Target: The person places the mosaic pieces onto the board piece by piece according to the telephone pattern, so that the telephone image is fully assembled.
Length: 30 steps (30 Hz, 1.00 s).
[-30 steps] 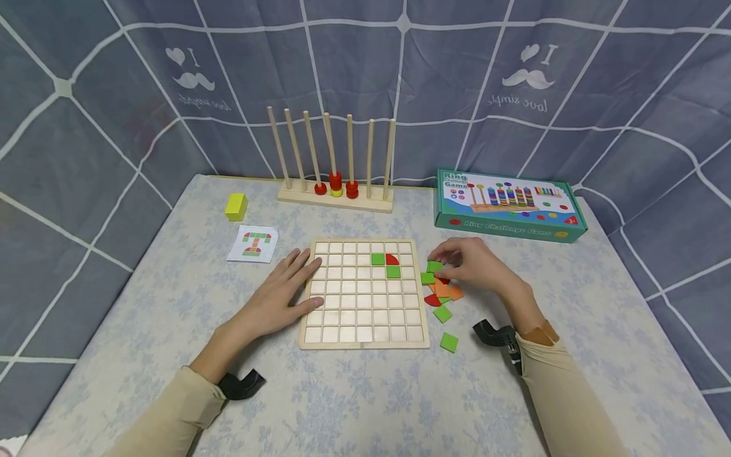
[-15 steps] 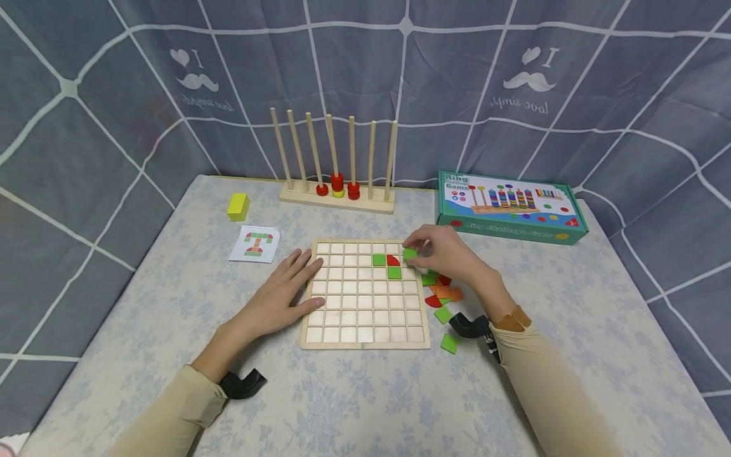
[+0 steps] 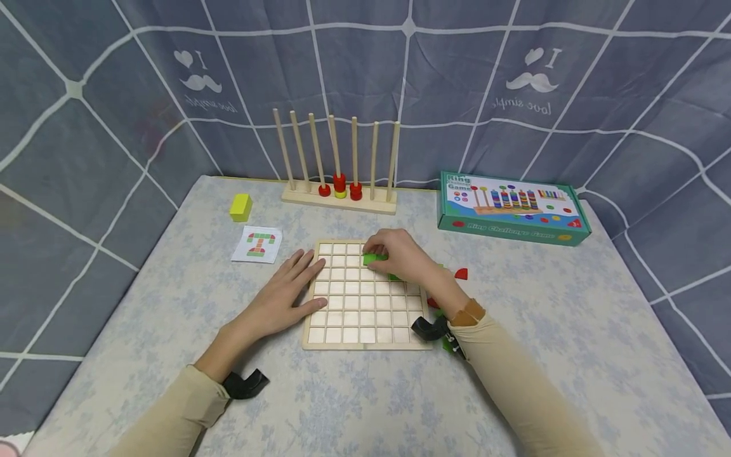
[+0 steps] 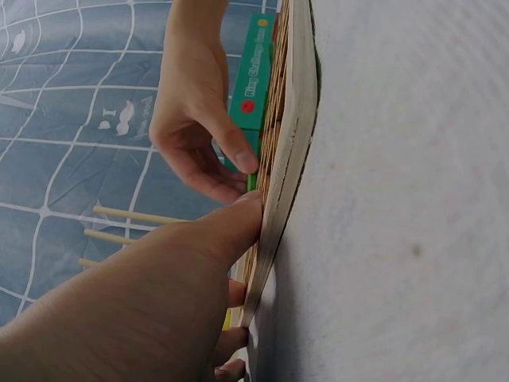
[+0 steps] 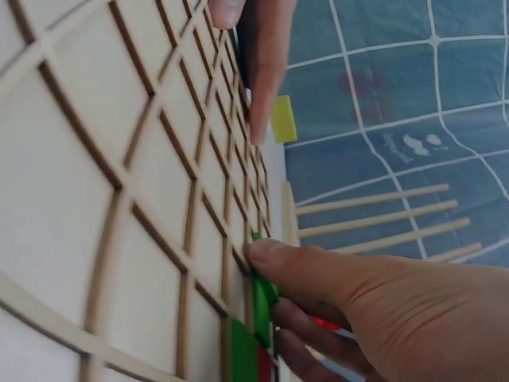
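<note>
A square wooden grid board [image 3: 342,317] lies on the table. My left hand [image 3: 280,292] rests on its left edge, fingers spread and nearly straight. Over the board's upper part, my right hand [image 3: 396,254] pinches a green square tile [image 3: 370,259] between thumb and fingers. Another green tile [image 5: 241,350] and a red piece [image 5: 263,362] lie on the board beside the held tile in the right wrist view. The right forearm partly hides loose tiles at the board's right; a red quarter-circle tile [image 3: 461,273] shows beyond it.
A pattern card [image 3: 257,245] and yellow block [image 3: 241,207] lie at upper left. Behind the board stands a wooden peg rack [image 3: 339,198] with red and yellow rings. A green game box [image 3: 514,209] sits at back right, before a grey-blue curtain [image 3: 365,76].
My right hand has moved left from the loose tiles onto the board, carrying a green tile. A red quarter-circle tile now lies farther right. My left hand stays in place.
</note>
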{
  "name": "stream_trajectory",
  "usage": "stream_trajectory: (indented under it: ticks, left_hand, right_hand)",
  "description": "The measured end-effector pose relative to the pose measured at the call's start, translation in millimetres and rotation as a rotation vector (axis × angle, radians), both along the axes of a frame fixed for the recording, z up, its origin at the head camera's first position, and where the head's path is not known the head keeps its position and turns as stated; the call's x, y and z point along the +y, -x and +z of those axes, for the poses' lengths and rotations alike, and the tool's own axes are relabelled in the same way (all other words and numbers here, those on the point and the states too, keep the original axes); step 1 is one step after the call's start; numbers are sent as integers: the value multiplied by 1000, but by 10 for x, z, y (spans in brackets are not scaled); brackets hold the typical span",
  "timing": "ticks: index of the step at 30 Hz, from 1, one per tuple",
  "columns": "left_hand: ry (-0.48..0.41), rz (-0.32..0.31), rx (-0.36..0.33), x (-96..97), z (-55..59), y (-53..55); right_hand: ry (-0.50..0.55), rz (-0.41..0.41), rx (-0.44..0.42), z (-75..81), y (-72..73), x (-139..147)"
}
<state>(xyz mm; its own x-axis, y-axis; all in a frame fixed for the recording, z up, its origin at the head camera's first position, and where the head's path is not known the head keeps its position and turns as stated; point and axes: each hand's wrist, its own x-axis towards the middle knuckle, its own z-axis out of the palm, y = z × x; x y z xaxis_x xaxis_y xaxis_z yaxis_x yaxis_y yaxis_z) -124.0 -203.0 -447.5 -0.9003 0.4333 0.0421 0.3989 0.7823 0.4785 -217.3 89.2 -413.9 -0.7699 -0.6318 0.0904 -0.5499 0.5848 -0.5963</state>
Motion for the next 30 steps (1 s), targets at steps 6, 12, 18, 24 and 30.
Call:
stream_trajectory:
  ticks: [6,12,18,24,30]
  left_hand:
    - [-12,12,1,23,-14,-10]
    - [-11,9,7,35,-37,-9]
    - [-17,9,9,27,-47,-6]
    - [-23,2,13,28,-38,-10]
    - [-21,8,6,25,-24,-10]
  right_hand:
    - [8,-6,26,-50,-24,-32]
    - [-58,39,44,-10,-76,-12]
    - [-21,30,31,21,-158,100]
    - [60,-66,-12,52,-219,378]
    - [94,-135,-45,49,-232,778]
